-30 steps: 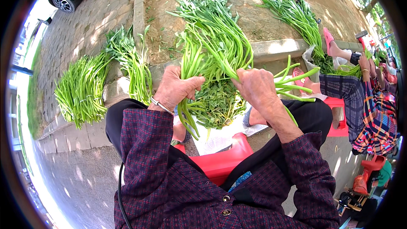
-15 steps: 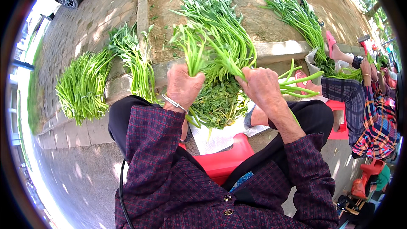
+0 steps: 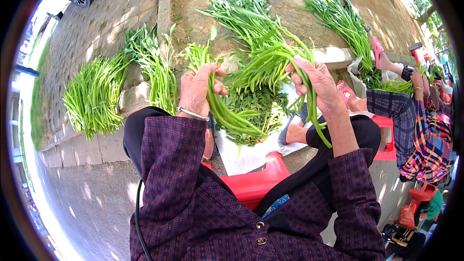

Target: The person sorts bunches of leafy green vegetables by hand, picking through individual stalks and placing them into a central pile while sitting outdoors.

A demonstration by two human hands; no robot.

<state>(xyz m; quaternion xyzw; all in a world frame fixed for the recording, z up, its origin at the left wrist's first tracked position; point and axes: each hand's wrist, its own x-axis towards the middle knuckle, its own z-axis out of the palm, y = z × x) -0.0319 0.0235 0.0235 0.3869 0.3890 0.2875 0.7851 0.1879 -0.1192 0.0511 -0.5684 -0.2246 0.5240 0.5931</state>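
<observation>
My left hand [image 3: 197, 91] is closed round a bunch of green leafy stems, which look like water spinach [image 3: 232, 120]; their cut ends point down and right over the leaf pile. My right hand [image 3: 316, 83] grips a looser bunch of long stems [image 3: 310, 104], with ends hanging below the hand and tops reaching up and left. Between and below the hands lies a heap of torn leaves [image 3: 246, 133] on a white sheet [image 3: 231, 158]. Just beyond the hands, a large pile of long leafy stems [image 3: 241, 19] rests across the kerb.
Trimmed stems stand in a thick bundle [image 3: 94, 99] at the left, beside a smaller leafy bunch [image 3: 157, 70]. Another stem pile [image 3: 343, 26] lies far right. A red plastic stool [image 3: 256, 186] is beneath me. At right a seated person in a plaid shirt [image 3: 427, 140] handles greens.
Both bunches have been turned: the left one's stem ends now swing to the right, and the right one's hang downward. My left hand has shifted left and its fingers have loosened slightly.
</observation>
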